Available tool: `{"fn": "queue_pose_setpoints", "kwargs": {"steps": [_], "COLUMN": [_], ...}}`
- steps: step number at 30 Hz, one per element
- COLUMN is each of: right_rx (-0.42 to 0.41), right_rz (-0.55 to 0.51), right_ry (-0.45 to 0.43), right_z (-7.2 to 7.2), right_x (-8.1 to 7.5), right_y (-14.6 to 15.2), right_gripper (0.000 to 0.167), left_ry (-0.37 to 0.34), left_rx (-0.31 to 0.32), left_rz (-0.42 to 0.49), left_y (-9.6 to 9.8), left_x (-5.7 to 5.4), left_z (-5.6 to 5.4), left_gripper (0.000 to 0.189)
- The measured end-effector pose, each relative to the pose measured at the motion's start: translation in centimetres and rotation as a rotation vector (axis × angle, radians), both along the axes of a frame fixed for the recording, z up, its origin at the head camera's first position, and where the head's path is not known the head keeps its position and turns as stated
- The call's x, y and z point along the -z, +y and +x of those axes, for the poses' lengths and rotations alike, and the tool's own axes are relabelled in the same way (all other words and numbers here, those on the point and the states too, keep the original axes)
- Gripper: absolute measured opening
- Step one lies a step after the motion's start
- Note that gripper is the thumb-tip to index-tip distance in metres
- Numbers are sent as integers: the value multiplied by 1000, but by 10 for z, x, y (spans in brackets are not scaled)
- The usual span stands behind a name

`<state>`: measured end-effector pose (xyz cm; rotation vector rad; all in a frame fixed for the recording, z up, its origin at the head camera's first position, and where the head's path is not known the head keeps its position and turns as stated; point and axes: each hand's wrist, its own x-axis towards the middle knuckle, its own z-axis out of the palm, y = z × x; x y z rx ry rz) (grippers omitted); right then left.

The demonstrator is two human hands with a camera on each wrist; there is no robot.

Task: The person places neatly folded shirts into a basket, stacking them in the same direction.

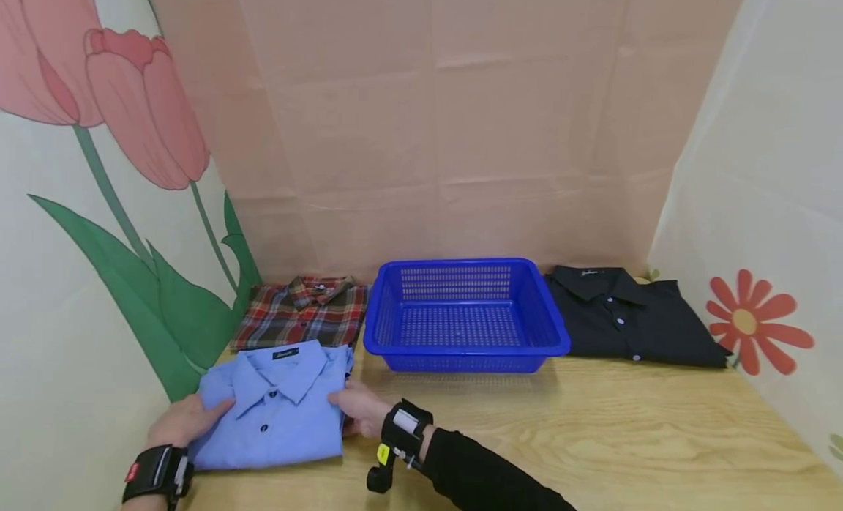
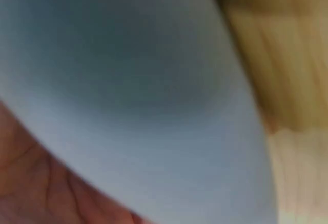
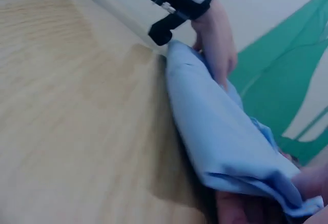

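Note:
A folded light blue button-up shirt [image 1: 296,427] with dark buttons lies in front of me on the left, collar pointing away. My left hand [image 1: 181,417] grips its left edge, thumb on top. At the opposite edge my right hand [image 1: 361,408] pinches the fabric; in the right wrist view its fingers [image 3: 230,209] are tucked under the fold. That view also shows the shirt [image 3: 220,126] from the side, close over the table, with the left hand [image 3: 218,44] at its far end. Blurred pale cloth [image 2: 169,157] fills most of the left wrist view, beside the palm [image 2: 51,193].
A folded red plaid shirt [image 1: 296,317] lies just behind the blue one. Right of it stands a blue plastic basket [image 1: 464,350] with nothing in it, and a folded black shirt [image 1: 648,324] lies beyond. Walls of printed covering border the wooden table [image 1: 626,423].

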<state>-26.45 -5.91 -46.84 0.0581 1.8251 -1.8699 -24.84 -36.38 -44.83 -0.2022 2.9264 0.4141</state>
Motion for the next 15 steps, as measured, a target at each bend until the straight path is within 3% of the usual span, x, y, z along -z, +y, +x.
{"fn": "queue_pose_setpoints", "kwargs": {"steps": [4, 7, 11, 15], "right_rx": [66, 131, 215, 243], "right_rz": [0, -18, -32, -12], "right_ry": [65, 134, 163, 191], "right_z": [8, 12, 16, 19], "right_x": [-2, -1, 4, 7], "right_y": [-4, -9, -16, -20], "right_gripper": [44, 47, 51, 51], "left_ry": [-12, 11, 99, 188], "left_rx": [-2, 34, 74, 83], "left_rz": [6, 34, 52, 29], "left_y": [1, 3, 8, 10], "left_x": [0, 1, 3, 2], "left_z": [0, 0, 1, 3], "left_gripper": [96, 90, 62, 41]}}
